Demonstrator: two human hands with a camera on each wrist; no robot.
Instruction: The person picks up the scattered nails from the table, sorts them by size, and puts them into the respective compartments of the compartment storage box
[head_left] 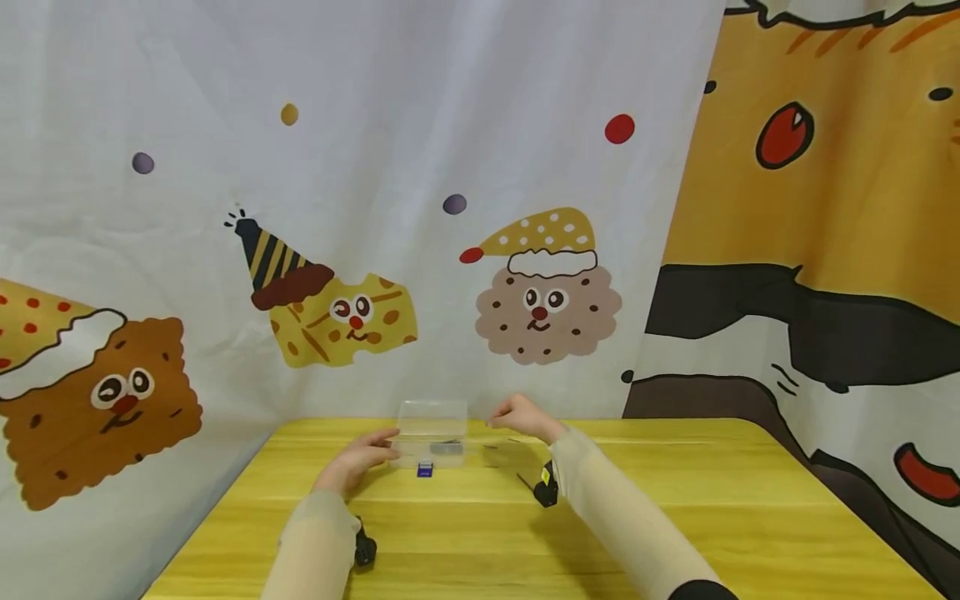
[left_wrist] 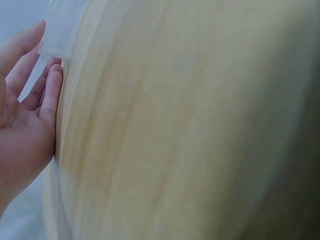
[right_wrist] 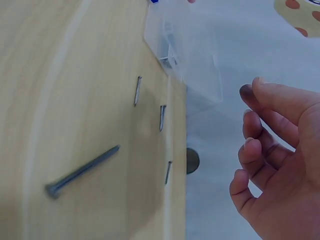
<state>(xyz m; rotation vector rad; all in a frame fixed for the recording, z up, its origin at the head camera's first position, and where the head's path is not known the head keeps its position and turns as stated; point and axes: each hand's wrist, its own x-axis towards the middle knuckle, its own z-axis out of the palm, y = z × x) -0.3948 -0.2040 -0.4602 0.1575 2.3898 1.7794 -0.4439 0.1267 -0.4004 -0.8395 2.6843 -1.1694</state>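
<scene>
Clear box on surface (head_left: 465, 533), lid up, blue-and-white label in front; print too small to read.
Left hand (head_left: 367, 454), fingers loosely extended, touches left side of clear box (head_left: 411, 457); label (head_left: 425, 469) at its front. Right hand (right_wrist: 285, 135) has thumb and index tips together, can't tell if anything's between. Four loose nails (right_wrist: 82, 171) right of box. Cartoon-print curtain (head_left: 360, 167) behind.

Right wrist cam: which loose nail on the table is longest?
The lower-left nail, nearest the picture's left edge: clearly longer and thicker than the other three nails.
</scene>
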